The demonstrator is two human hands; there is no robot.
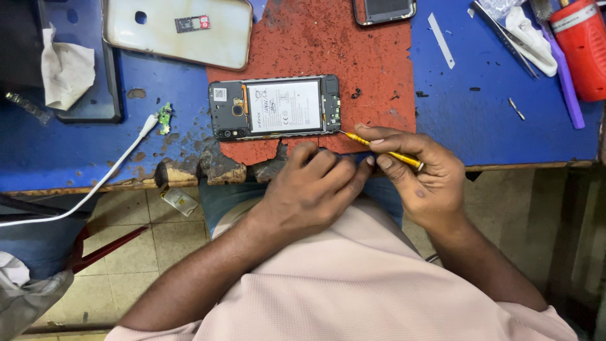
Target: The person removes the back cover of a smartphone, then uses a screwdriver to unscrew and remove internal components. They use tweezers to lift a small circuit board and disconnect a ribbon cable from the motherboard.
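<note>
An opened phone [274,107] lies face down on a worn red mat [372,57] near the front edge of the blue bench [505,126], its back cover off so that the white-labelled battery and the dark circuit sections at either end show. The right hand [420,173] is closed on a thin yellow screwdriver [382,149], pinched between thumb and forefinger, with the tip reaching the lower right corner of the phone; whether the tip sits in a screw is too small to tell. The left hand [312,189] rests at the bench edge just below the phone, fingers curled loosely and holding nothing that can be seen, its fingertips close to the phone's lower side and its knuckles touching the right hand. Above the phone, toward the back of the bench, lies a pale phone back cover [177,31] with a round hole, and another dark device [385,9] lies partly out of view at the top. To the left, a white cable [120,161] ends at a small green circuit board [165,118], and a crumpled white tissue [66,69] lies on a dark tray. At the far right are metal tweezers [505,38], a red cylinder [584,50] and a purple tool [567,82].
</note>
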